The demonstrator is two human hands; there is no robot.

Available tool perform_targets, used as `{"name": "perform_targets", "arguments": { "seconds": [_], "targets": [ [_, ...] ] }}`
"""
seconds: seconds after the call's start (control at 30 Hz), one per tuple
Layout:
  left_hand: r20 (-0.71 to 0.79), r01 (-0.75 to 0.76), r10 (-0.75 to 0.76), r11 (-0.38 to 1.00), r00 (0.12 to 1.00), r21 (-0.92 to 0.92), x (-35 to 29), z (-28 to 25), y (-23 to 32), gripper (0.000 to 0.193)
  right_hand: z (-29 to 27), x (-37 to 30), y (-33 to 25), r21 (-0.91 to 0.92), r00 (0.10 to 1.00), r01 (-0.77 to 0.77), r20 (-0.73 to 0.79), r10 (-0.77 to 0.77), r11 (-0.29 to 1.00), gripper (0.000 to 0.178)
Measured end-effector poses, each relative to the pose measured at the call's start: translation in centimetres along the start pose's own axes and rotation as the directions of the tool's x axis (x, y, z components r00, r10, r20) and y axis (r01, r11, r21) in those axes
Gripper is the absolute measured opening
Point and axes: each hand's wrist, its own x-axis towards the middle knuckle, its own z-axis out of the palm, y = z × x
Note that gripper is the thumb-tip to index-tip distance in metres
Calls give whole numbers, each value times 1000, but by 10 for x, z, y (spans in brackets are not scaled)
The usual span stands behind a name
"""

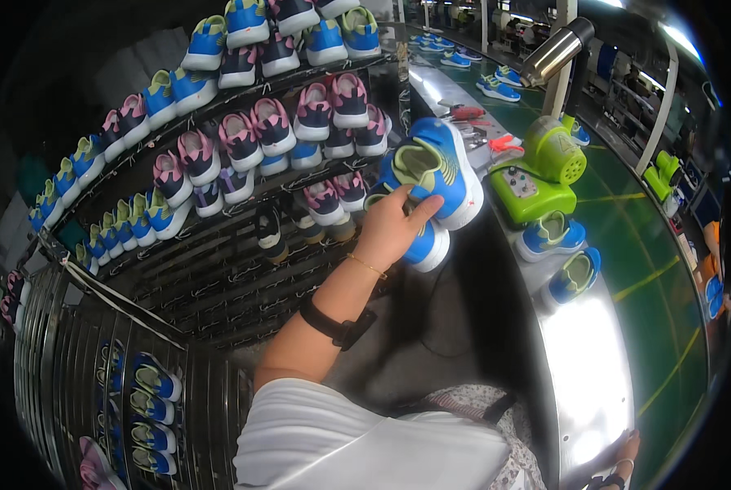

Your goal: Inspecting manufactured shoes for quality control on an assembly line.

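Observation:
In front of me my left hand (394,222) is closed on a pair of blue sneakers with white soles and light green lining. Thumb and fingers pinch the collar of the upper sneaker (451,167). The lower sneaker (429,247) hangs beneath it, partly hidden by my hand. Low on the right, my right hand (628,447) is by the edge of the shiny metal bench (582,359); its fingers are too small and unclear to read. On the bench stand two more blue sneakers, one (552,235) beside the green machine and another (575,276) closer to me.
A rack (218,282) on the left carries rows of blue sneakers and dark-and-pink sneakers. The bright green machine (537,175) sits on the bench near red-handled tools (504,145). A metal nozzle (557,53) overhangs the green conveyor belt (627,237), with more shoes at its far end.

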Motion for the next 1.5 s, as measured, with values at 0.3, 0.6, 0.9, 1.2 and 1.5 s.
{"name": "perform_targets", "arguments": {
  "seconds": [0.3,0.6,0.9,1.2,1.5],
  "targets": [
    [12,706,-706,708,708,15,-63,32,-165,66,-10,5,-1,8,998,47,52,-47,999,46],
    [-804,977,-588,111,-84,-183,-184,-52,-286,49,-18,2,2,-8,992,4,126,-3,1000,43],
    [-718,718,-102,-50,688,695,-184,-210,-311,42,-24,5,-2,118,975,0,219,-26,993,43],
    [-383,584,-630,139,675,800,-90,-277,-340,51,-17,25,43,-149,992,120,54,-114,981,48],
    [-747,679,-331,-316,576,663,-98,-175,-277,43,-113,-40,-132,-18,955,-296,27,297,955,59]
  ]
}}
